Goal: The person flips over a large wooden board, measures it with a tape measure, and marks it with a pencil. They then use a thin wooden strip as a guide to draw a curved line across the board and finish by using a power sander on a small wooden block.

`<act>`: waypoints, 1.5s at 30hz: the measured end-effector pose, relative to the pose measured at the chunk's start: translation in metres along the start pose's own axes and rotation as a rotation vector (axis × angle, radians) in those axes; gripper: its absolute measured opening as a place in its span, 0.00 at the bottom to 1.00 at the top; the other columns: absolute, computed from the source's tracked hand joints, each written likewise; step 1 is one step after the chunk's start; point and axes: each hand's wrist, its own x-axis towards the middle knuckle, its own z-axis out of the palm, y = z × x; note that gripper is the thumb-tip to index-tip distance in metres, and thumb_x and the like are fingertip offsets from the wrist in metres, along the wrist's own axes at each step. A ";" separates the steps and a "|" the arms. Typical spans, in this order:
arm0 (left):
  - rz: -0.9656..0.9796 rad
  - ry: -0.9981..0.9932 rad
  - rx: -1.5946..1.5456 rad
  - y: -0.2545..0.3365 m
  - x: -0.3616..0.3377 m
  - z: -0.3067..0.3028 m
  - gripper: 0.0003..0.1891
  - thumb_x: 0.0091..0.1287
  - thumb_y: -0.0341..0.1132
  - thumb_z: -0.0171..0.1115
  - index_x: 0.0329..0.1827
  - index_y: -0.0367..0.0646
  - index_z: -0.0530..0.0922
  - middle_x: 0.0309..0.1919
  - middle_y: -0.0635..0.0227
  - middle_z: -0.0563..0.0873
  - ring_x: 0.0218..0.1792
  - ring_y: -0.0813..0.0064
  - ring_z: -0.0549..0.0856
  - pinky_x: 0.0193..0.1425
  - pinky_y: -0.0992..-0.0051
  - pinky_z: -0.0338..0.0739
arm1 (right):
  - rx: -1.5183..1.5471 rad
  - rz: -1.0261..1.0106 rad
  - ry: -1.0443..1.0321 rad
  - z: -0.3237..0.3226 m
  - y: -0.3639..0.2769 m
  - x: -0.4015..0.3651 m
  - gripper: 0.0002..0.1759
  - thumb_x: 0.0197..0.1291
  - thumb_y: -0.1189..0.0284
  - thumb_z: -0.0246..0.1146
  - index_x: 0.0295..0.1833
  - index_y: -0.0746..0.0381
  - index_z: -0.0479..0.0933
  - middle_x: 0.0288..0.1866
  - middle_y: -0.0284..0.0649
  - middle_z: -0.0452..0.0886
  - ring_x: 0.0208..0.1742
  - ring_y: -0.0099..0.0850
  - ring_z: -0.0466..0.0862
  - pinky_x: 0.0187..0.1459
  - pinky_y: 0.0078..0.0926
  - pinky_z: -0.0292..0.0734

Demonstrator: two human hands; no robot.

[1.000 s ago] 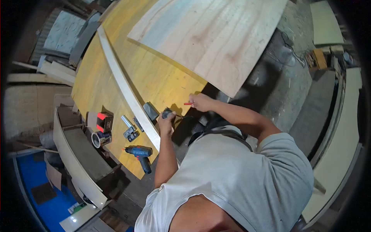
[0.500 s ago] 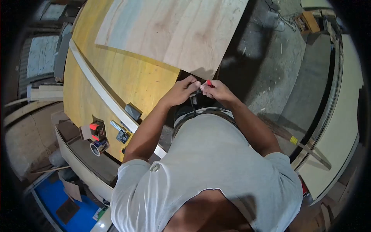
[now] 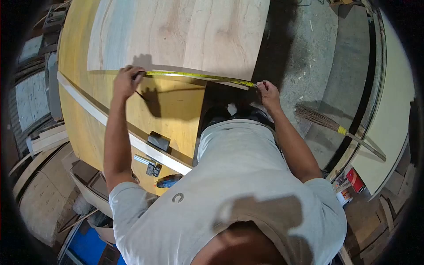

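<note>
A yellow tape measure blade (image 3: 194, 76) is drawn out along the near edge of a plywood sheet (image 3: 194, 35). My left hand (image 3: 126, 82) is closed around the dark case of the tape measure, mostly hidden by the fingers, at the left end of the blade. Pinched in the fingers of my right hand (image 3: 268, 94) is the blade's other end, just past the sheet's near right corner. The blade runs nearly straight between both hands, sloping slightly down to the right.
The sheet lies on a yellow wooden table (image 3: 172, 99). A long white strip (image 3: 95, 110), a dark grey block (image 3: 159, 140) and a blue power tool (image 3: 168, 180) rest nearer me. A broom (image 3: 320, 118) leans at right, above the concrete floor (image 3: 304, 57).
My hands, close together before, are now wide apart with the blade stretched between them. My left hand moved far left, my right a little right. The red piece by my right hand no longer shows.
</note>
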 end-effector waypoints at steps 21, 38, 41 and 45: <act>-0.172 -0.026 0.011 -0.079 0.019 0.013 0.09 0.63 0.44 0.64 0.45 0.61 0.85 0.45 0.68 0.83 0.49 0.56 0.80 0.51 0.62 0.79 | -0.159 0.021 0.242 0.039 -0.022 -0.034 0.16 0.67 0.61 0.63 0.38 0.65 0.79 0.27 0.31 0.77 0.26 0.19 0.72 0.30 0.19 0.68; -0.155 -0.024 -0.033 -0.080 0.021 0.011 0.07 0.62 0.40 0.66 0.42 0.57 0.86 0.40 0.67 0.82 0.45 0.57 0.81 0.49 0.60 0.77 | -0.134 -0.396 -0.342 0.230 -0.176 0.018 0.19 0.70 0.57 0.57 0.43 0.64 0.79 0.27 0.33 0.78 0.29 0.21 0.77 0.34 0.22 0.73; -0.118 -0.024 -0.024 -0.079 0.021 0.010 0.07 0.63 0.40 0.66 0.41 0.55 0.86 0.39 0.67 0.82 0.43 0.58 0.82 0.48 0.61 0.77 | -0.254 -0.410 -0.356 0.251 -0.172 0.031 0.16 0.68 0.59 0.61 0.43 0.63 0.79 0.24 0.33 0.78 0.28 0.22 0.78 0.33 0.22 0.74; -0.234 -0.156 -0.072 -0.077 0.027 -0.002 0.14 0.54 0.38 0.71 0.44 0.52 0.86 0.48 0.59 0.84 0.51 0.57 0.82 0.54 0.64 0.77 | -0.256 -0.465 -0.326 0.264 -0.158 0.044 0.17 0.67 0.59 0.62 0.43 0.64 0.79 0.23 0.34 0.78 0.26 0.23 0.78 0.31 0.23 0.74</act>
